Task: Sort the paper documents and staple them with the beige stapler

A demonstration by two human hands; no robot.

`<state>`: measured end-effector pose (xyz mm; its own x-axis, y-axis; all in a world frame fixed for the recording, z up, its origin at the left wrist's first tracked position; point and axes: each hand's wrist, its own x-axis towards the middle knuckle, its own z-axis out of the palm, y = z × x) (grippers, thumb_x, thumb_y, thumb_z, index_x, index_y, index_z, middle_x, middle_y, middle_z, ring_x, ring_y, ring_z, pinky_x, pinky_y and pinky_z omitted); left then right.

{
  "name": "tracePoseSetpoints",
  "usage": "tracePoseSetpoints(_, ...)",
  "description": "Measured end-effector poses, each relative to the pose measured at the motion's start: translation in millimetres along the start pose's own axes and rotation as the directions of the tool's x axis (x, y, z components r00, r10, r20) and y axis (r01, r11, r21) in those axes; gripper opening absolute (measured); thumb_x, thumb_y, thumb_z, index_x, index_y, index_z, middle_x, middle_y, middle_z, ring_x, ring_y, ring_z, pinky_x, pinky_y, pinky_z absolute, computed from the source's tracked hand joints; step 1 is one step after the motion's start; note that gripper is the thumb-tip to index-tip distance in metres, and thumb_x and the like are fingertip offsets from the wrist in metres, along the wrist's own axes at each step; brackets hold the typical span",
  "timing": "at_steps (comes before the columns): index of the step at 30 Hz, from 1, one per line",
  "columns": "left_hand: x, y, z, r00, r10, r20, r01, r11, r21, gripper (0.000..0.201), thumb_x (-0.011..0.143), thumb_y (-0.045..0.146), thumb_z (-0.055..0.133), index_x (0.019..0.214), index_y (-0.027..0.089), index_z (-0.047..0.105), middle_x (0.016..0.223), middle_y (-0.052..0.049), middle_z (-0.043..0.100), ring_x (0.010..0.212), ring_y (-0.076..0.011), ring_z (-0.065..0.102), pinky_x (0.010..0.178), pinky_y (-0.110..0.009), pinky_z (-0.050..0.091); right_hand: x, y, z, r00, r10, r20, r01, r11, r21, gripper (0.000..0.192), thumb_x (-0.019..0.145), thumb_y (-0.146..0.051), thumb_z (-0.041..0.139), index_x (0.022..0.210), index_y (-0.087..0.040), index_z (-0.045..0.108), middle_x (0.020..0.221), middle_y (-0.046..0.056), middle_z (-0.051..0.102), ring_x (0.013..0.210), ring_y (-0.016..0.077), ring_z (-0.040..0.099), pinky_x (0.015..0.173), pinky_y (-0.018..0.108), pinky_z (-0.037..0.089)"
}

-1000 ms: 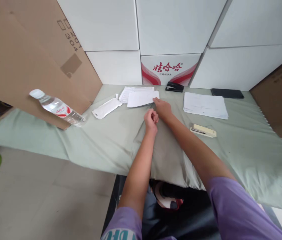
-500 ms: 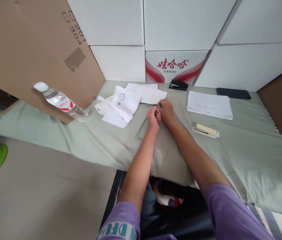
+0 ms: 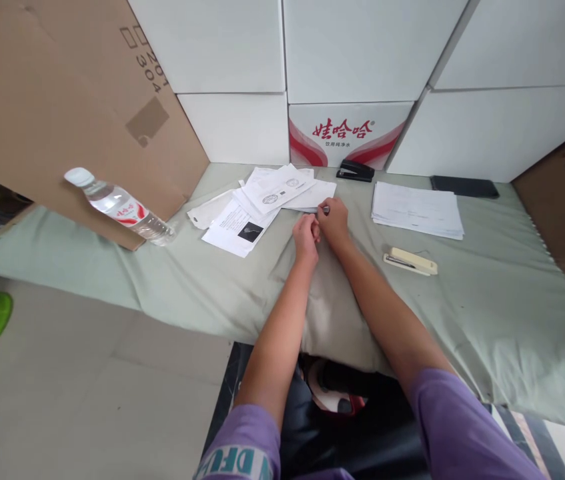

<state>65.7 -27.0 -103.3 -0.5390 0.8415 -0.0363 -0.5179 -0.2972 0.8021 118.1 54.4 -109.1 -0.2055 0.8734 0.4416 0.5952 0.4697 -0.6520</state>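
While the left hand (image 3: 306,232) lay curled, fingers empty, against it, the right hand (image 3: 333,220) pinched a small dark object (image 3: 325,209) beside the loose papers (image 3: 267,200).

The left hand (image 3: 306,233) and right hand (image 3: 333,220) rest together on the pale green cloth (image 3: 202,280). Loose white printed sheets (image 3: 262,200) lie just ahead and left of them. A cream stapler (image 3: 409,261) obstructs the right side. Bare cloth lies open below the sheets, left of the hands.
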Motion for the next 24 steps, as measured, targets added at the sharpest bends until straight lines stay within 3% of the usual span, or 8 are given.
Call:
tracePoseSetpoints(7,1,2,0.4,0.999,-0.036,-0.027,0.037,0.999,0.019,0.035,0.088,0.037,0.063,0.061,0.02,0.048,0.043,0.008,0.029,0.039,-0.0067,0.025,0.043,-0.022,0.019,-3,-18,-25,1.0,-0.008,-0.004,0.006,0.97,-0.243,0.033,0.101,-0.022,0.029,0.116,-0.018,0.059,0.121,0.016,0.059,0.104,0.0267,0.056,0.088,0.035,0.043)
tracePoseSetpoints(12,3,2,-0.3,0.996,-0.035,-0.078,0.038,0.999,0.029,0.029,0.088,0.033,0.062,0.064,0.02,0.05,0.046,0.009,0.031,0.04,-0.0064,0.027,0.042,-0.022,0.021,-1,-21,-40,0.996,-0.033,-0.085,0.014,0.976,-0.217,0.039,0.104,-0.027,0.024,0.117,-0.017,0.059,0.122,0.017,0.059,0.11,0.0264,0.057,0.093,0.036,0.044)
tracePoseSetpoints(19,6,6,-1.5,0.976,-0.148,-0.159,0.155,0.988,0.03,0.032,0.088,0.051,0.062,0.089,0.02,0.055,0.077,0.002,0.062,0.047,-0.0074,0.051,0.043,-0.021,0.03,7,-24,-73,0.965,-0.081,-0.25,0.033,0.981,-0.193,0.049,0.105,-0.032,0.014,0.122,-0.017,0.058,0.12,0.016,0.057,0.117,0.0251,0.056,0.098,0.04,0.045)
tracePoseSetpoints(24,6,9,-5.3,0.944,-0.001,-0.33,0.035,0.994,0.099,0.023,0.088,0.036,0.061,0.077,0.02,0.049,0.07,0.005,0.052,0.048,-0.0058,0.046,0.044,-0.02,0.028,13,-23,-88,0.976,-0.046,-0.213,0.006,0.983,-0.186,0.048,0.104,-0.044,0.022,0.105,-0.018,0.063,0.095,0.011,0.061,0.097,0.0247,0.06,0.085,0.038,0.048)
